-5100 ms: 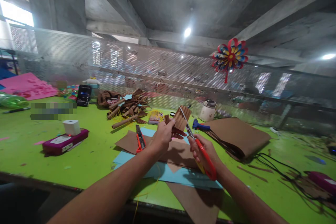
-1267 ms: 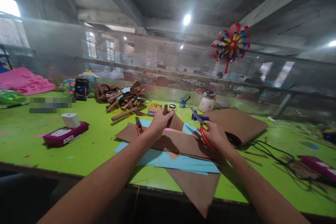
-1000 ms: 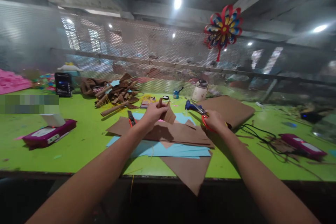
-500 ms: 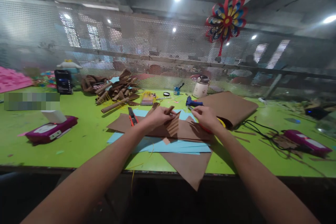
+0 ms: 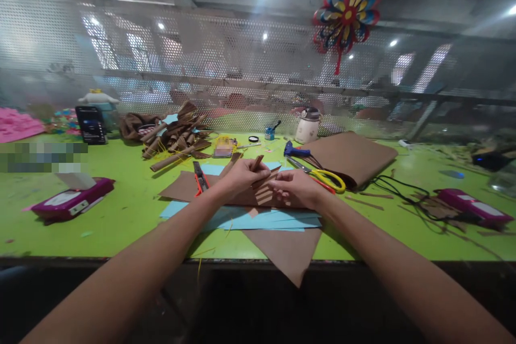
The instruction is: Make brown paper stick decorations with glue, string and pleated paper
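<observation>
My left hand (image 5: 244, 176) is closed around a small piece of brown paper (image 5: 264, 191) with slits cut into it, and a narrow brown end stands up above my fingers. From the other side, my right hand (image 5: 294, 187) pinches at the right edge of this piece with thumb and forefinger, the other fingers curled. Beneath both hands lie larger sheets of brown paper (image 5: 175, 187) and light blue paper (image 5: 213, 220). Scissors with yellow handles (image 5: 328, 178) rest just beyond my right wrist. A red and black cutter (image 5: 200, 176) lies left of my left hand.
A blue glue gun (image 5: 296, 150) and folded brown paper (image 5: 355, 156) lie behind my right hand. Rolled brown paper pieces (image 5: 177, 134) are heaped at back left. Purple power strips (image 5: 74, 201) flank the work, with black cables at right. A white bottle (image 5: 308, 125) stands behind.
My right hand has moved left from beside the scissors to the slit brown paper, leaving the scissors lying in view. My left hand keeps holding the piece. The view has shifted slightly.
</observation>
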Demonstrator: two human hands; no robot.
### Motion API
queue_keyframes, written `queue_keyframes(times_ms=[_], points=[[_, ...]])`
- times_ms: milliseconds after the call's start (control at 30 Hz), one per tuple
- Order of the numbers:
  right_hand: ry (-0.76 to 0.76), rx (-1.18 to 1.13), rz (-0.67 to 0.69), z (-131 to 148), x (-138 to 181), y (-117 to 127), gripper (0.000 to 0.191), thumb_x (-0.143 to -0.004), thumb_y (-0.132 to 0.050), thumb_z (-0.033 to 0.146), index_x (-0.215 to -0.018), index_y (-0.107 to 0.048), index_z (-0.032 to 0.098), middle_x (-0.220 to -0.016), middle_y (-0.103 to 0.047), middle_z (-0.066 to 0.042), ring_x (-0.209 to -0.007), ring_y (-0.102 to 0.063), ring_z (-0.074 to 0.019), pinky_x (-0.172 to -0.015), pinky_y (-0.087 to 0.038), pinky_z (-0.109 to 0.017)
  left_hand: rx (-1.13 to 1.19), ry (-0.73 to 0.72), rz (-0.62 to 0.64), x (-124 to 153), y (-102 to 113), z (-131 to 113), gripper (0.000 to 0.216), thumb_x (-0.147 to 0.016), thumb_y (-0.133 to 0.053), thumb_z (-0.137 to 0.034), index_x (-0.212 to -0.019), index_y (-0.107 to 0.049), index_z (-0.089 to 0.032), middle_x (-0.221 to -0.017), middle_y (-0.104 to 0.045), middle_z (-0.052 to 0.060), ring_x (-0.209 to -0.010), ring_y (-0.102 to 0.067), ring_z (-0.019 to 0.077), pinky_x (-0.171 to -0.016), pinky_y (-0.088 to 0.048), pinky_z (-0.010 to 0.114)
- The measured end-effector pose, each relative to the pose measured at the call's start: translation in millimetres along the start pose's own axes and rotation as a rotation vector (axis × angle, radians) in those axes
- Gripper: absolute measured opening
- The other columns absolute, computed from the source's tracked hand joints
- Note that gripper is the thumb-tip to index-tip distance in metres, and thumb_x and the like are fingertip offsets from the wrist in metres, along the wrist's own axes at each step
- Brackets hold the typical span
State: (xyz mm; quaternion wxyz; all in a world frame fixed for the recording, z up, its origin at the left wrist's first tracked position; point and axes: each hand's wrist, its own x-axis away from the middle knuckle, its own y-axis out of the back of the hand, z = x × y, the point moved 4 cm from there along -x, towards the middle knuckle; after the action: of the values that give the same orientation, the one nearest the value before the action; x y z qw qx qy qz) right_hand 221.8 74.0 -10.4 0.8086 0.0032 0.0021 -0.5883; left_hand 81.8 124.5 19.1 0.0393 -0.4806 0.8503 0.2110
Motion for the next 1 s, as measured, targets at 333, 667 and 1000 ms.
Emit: queue_keyframes(times_ms=[333,667,1000], points=[[0.130,-0.056,-0.128,5.2,-3.2,12.6,0.023,-0.063,-0.069,0.032,-0.064,-0.056,0.013,-0.054,-0.052,0.003,-0.047,-0.045,-0.0070,-0.048,-0.033,-0.022,-0.298,-0.042,0.031,8.4,-6.0,-16.0,0.031,-0.074,-0.048,-0.040,-0.057,-0.056,-0.015,-0.053,-0.052,0.000,-0.052,-0.045,0.0121,-0.050,-0.033,0.023],[0.104,-0.086,-0.196,2.4,-5.4,11.3,0.027,-0.057,-0.072,0.034,-0.064,-0.057,0.013,-0.052,-0.052,0.003,-0.045,-0.044,-0.0067,-0.047,-0.032,-0.022,-0.495,-0.158,0.032,5.9,-10.1,-2.0,0.027,-0.076,-0.044,-0.032,-0.058,-0.054,-0.016,-0.052,-0.048,-0.001,-0.051,-0.039,0.0114,-0.048,-0.028,0.022],[0.089,-0.074,-0.307,0.0,-7.8,13.8,0.026,-0.054,-0.073,0.033,-0.064,-0.057,0.014,-0.053,-0.054,0.003,-0.045,-0.046,-0.0073,-0.044,-0.035,-0.021,-0.332,-0.056,0.131,7.9,-15.4,-3.3,0.036,-0.075,-0.046,-0.047,-0.062,-0.056,-0.015,-0.054,-0.053,0.001,-0.049,-0.042,0.0115,-0.048,-0.029,0.022]])
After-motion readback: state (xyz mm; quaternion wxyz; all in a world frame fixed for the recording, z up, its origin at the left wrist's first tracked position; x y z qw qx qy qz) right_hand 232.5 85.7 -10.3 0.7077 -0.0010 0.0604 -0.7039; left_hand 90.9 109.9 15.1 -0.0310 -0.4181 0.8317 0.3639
